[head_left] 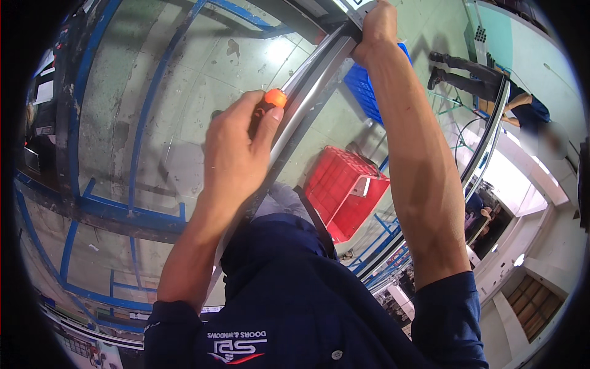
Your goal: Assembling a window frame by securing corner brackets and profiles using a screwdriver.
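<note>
My left hand (236,141) is closed round a tool with an orange and dark handle (276,98), apparently a screwdriver. Its rounded orange end shows between thumb and forefinger; the rest of the handle is mostly hidden in the palm. Right beside it runs a long grey aluminium profile (312,92), slanting from my body up to the top edge. At that far end my right hand (378,31) grips the frame's dark corner, next to a white-faced piece (358,7). The fingers of that hand are partly cut off by the picture's edge.
A red plastic crate (329,190) lies on the floor beyond the profile, and a blue crate (365,92) is partly behind my right forearm. Blue-edged metal racking (153,104) stands on the left. Another person (491,83) works at the right beside a long profile (491,132).
</note>
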Demonstrator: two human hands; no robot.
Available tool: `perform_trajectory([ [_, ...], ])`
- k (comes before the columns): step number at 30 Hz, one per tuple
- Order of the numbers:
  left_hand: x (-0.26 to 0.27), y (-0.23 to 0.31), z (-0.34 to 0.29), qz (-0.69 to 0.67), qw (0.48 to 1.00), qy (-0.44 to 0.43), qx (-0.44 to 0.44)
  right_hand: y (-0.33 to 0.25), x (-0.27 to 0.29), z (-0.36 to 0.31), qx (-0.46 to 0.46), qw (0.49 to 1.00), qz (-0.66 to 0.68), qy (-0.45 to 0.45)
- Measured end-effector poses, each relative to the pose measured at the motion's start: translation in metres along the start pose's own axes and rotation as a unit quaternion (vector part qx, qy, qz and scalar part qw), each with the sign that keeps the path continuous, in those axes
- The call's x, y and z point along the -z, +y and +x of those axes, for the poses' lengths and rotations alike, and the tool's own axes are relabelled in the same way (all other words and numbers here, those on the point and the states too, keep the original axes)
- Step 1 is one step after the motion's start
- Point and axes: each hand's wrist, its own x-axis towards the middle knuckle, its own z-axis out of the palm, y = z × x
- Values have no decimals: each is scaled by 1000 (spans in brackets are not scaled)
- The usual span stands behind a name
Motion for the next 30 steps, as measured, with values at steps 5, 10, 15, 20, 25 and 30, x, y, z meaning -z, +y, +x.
perform_trajectory([
  [5, 2, -12, 5, -92, 993, -57, 44, 0, 4, 3, 3, 1000, -4, -14],
  [10, 0, -28, 0, -123, 988, -78, 43, -1, 34, 26, -36, 949, 108, -296],
  [15, -3, -33, 1, -62, 998, -3, -28, 2, 10, 18, 20, 999, 28, -42],
  [20, -4, -30, 9, -24, 999, -5, -35, -2, 2, -7, 15, 999, -31, -9],
  [25, -5, -29, 10, -20, 999, -4, -40, -4, 4, -6, 31, 998, -54, -9],
  [30, -7, -27, 9, -18, 999, 5, -45, -5, -1, -16, 20, 997, -68, -1],
])
